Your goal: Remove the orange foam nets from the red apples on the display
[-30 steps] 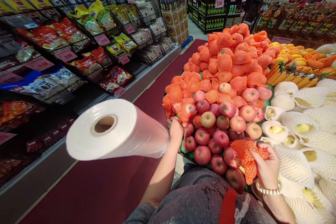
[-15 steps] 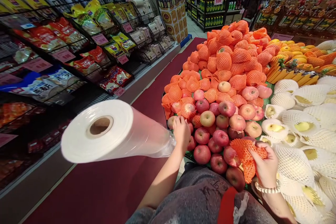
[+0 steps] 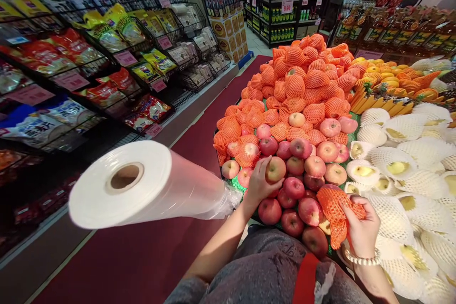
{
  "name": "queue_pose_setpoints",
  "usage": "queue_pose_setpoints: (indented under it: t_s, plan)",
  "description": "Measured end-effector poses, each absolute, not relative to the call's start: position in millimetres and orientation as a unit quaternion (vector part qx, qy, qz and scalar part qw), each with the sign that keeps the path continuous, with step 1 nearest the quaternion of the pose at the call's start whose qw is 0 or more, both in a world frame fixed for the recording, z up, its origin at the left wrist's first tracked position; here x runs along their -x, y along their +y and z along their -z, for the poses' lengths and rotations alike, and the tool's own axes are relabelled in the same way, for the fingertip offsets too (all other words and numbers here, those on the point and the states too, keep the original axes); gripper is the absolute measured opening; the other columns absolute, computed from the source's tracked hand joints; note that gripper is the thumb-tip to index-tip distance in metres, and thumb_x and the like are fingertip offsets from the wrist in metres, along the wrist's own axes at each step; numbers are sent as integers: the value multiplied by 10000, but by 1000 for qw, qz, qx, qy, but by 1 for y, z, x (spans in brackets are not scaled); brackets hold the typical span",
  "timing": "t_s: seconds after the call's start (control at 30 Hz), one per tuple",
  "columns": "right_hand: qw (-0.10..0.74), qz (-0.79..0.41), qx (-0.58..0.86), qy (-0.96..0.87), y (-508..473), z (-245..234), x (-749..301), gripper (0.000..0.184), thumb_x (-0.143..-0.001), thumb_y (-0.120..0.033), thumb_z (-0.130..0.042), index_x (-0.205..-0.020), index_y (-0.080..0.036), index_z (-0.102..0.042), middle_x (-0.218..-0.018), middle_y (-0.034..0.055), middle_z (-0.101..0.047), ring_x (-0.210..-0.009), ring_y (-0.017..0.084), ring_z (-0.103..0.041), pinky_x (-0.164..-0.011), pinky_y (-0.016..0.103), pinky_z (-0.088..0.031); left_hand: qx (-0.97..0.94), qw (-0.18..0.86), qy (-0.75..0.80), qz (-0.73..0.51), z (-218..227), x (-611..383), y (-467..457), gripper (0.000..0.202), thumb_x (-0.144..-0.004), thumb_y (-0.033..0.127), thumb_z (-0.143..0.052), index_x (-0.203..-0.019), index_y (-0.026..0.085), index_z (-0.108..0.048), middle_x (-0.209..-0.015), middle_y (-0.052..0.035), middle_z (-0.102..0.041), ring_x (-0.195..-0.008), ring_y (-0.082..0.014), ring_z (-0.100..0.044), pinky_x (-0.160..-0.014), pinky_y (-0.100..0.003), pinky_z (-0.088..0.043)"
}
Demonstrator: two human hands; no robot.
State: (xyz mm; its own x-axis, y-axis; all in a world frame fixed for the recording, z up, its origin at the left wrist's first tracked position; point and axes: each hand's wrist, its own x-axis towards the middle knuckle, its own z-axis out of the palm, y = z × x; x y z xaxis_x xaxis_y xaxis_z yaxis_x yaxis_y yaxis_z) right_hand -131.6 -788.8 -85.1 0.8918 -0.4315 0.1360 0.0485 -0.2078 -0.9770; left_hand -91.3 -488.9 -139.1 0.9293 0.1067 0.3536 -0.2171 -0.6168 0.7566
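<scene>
My left hand (image 3: 258, 183) reaches into a heap of bare red apples (image 3: 302, 185) and its fingers curl round one pale red-yellow apple (image 3: 276, 169). My right hand (image 3: 361, 228), with a bead bracelet at the wrist, is closed on a bunch of orange foam nets (image 3: 333, 209) at the near edge of the heap. Behind the bare apples rises a pile of apples wrapped in orange nets (image 3: 302, 85).
A big roll of clear plastic bags (image 3: 142, 185) juts out at the left, close to my left arm. White-netted pears (image 3: 402, 171) lie at the right. Wire racks of packaged snacks (image 3: 89, 71) line the left wall, beside a dark red floor aisle (image 3: 199, 142).
My left hand has moved right from the edge of the display, by the roll, onto an apple in the heap. My right hand has stayed put with the nets.
</scene>
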Motion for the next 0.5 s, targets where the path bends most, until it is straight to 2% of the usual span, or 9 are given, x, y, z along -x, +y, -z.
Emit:
queue_pose_setpoints:
  t_s: [0.1,0.2,0.33,0.43,0.5]
  plan:
    - [614,197,752,135,-789,87,131,336,-631,-368,-877,-782,-197,-632,-871,49,-691,-869,226,-658,-874,410,-497,-855,478,-167,-111,129,124,-484,871,-787,456,-830,-1510,185,-428,-1455,-191,-588,-1367,-320,-585,-1149,-463,-489]
    - [612,197,754,134,-786,87,127,344,-632,-374,-877,-795,-193,-635,-881,52,-692,-867,224,-651,-877,411,-491,-834,450,-317,28,123,142,-489,778,-804,354,-802,-1503,209,-492,-1516,-184,-555,-1398,-331,-558,-1120,-440,-506]
    - [612,193,757,121,-782,84,124,333,-637,-363,-875,-793,-193,-635,-873,44,-686,-863,218,-651,-866,402,-489,-850,401,-337,59,120,144,-497,766,-756,268,-819,-1466,169,-552,-1449,-183,-575,-1359,-339,-532,-1146,-453,-465]
    - [615,188,757,116,-781,83,124,336,-630,-363,-880,-782,-191,-634,-864,42,-685,-853,217,-648,-860,399,-489,-851,402,-335,46,115,137,-493,787,-770,374,-847,-1479,195,-556,-1429,-162,-578,-1336,-339,-526,-1165,-482,-428]
    - [616,188,756,117,-782,83,124,340,-631,-367,-879,-784,-190,-632,-865,45,-686,-853,219,-649,-856,400,-491,-849,427,-309,35,112,126,-487,731,-850,473,-787,-1494,221,-552,-1433,-149,-575,-1331,-321,-538,-1153,-460,-438]
